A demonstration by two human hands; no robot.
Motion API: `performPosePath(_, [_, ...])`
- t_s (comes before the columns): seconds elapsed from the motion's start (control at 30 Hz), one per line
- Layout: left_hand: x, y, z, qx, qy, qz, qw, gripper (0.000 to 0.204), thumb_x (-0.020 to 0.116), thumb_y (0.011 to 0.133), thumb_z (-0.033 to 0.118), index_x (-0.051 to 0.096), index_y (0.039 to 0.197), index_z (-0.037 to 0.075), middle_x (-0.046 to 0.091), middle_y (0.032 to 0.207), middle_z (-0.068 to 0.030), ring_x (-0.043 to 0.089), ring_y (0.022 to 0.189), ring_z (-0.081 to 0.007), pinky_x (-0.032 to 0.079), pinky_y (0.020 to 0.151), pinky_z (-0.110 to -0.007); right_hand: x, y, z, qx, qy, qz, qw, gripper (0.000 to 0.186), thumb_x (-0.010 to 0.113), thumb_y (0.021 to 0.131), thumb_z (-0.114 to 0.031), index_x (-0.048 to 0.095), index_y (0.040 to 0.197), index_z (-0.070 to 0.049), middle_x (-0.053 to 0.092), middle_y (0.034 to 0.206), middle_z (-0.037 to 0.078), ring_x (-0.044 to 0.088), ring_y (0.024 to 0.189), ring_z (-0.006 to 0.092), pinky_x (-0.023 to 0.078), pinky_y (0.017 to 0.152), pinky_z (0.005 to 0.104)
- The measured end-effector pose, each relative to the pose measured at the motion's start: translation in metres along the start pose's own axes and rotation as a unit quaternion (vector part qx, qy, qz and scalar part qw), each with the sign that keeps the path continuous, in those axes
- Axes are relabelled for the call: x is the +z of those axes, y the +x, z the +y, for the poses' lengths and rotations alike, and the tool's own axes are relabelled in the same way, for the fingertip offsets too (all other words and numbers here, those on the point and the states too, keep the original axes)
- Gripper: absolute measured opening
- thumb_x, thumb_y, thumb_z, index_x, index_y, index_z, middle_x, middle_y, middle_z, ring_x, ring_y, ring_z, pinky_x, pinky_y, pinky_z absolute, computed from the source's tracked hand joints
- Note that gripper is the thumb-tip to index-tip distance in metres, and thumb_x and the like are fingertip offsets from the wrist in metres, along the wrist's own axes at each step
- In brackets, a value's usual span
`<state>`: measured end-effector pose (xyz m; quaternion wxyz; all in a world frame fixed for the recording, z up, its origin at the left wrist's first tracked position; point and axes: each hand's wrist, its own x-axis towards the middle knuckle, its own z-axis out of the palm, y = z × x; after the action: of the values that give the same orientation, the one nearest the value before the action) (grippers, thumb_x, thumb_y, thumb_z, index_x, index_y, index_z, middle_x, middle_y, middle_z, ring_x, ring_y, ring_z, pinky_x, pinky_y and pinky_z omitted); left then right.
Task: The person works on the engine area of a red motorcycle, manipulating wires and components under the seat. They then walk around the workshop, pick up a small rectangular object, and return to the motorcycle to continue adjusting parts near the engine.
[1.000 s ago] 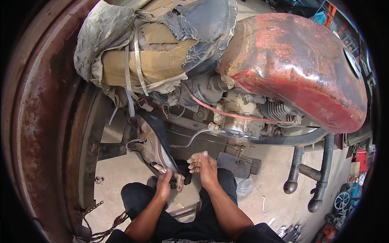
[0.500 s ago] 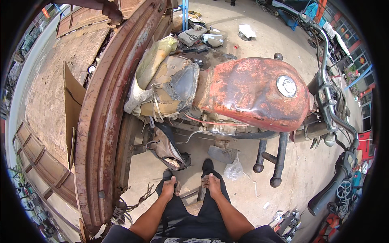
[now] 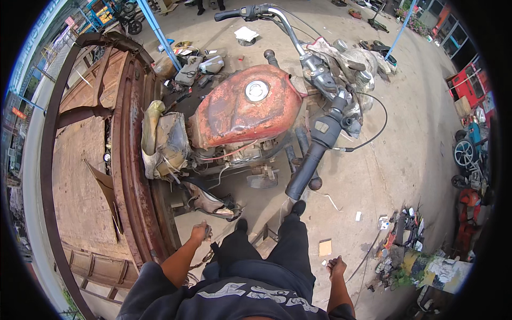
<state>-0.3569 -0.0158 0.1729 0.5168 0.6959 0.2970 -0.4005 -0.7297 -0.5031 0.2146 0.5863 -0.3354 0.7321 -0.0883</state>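
Note:
My left hand hangs beside my left thigh, fingers loosely curled, with no object seen in it. Out by my right leg, my right hand is closed in a loose fist with nothing visible in it. Neither touches the vehicle ahead of me. That motor tricycle has a worn red fuel tank with a round silver cap. Behind the tank is a torn, patched seat. The handlebar's near black grip points toward my right foot.
A rusty cargo bed borders my left side. A torn dark bag-like piece hangs below the seat. Scattered parts lie at right, near a tan square piece. Blue posts stand farther back. Red machinery stands far right.
My view has shifted toward the handlebar, so the tank appears farther left. My hands have moved apart from in front of my thighs to my sides, and their fingers have curled in.

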Motion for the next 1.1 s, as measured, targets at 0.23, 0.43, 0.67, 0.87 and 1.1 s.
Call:
performPosePath(0.23, [0.041,-0.044,-0.007,-0.066,0.118,0.046,0.99,0.048,0.042,0.098,0.041,0.059,0.089,-0.003,0.063,0.072,-0.0175,0.061,0.051,-0.0278,0.055,0.045,-0.044,-0.12,0.07,0.028,0.124,0.049,-0.016,0.991,0.036,0.043,0.098,-0.034,0.049,0.08,-0.003,0.057,0.066,0.011,0.052,0.046,0.0189,0.046,0.04,0.031])
performPosePath(0.43, [0.172,-0.091,0.016,-0.144,0.27,0.015,0.952,0.035,0.045,0.096,0.031,0.062,0.091,0.0,0.064,0.076,-0.0176,0.062,0.055,-0.0292,0.056,0.049,-0.046,-0.171,0.112,-0.062,0.149,0.079,-0.102,0.98,0.03,0.046,0.097,-0.028,0.047,0.079,-0.005,0.053,0.064,0.008,0.051,0.048,0.0169,0.045,0.044,0.0294])
performPosePath(0.67, [0.378,-0.129,0.107,-0.007,0.412,-0.041,0.91,0.032,0.054,0.093,0.03,0.068,0.098,0.002,0.067,0.08,-0.0108,0.063,0.067,-0.0212,0.047,0.057,-0.039,-0.239,0.193,-0.181,0.116,0.101,-0.065,0.986,0.023,0.044,0.095,-0.019,0.044,0.076,-0.007,0.047,0.061,0.005,0.045,0.045,0.0153,0.039,0.041,0.0282])
performPosePath(0.87, [0.469,-0.046,0.117,-0.074,0.385,-0.034,0.919,0.036,0.058,0.089,0.032,0.069,0.097,-0.001,0.069,0.085,-0.0133,0.064,0.072,-0.0207,0.049,0.06,-0.037,-0.241,0.266,-0.258,0.17,0.094,-0.076,0.978,0.021,0.047,0.093,-0.017,0.043,0.075,-0.007,0.046,0.059,0.006,0.044,0.045,0.0158,0.037,0.04,0.0293])
performPosePath(1.1, [0.645,0.003,0.225,-0.012,0.475,-0.087,0.876,0.045,0.056,0.088,0.042,0.069,0.095,0.0,0.069,0.088,-0.0173,0.068,0.074,-0.0243,0.053,0.062,-0.038,-0.238,0.431,-0.27,-0.302,-0.35,-0.125,0.878,0.01,0.058,0.085,-0.015,0.058,0.085,-0.005,0.055,0.058,0.008,0.054,0.05,0.0248,0.045,0.046,0.0391])
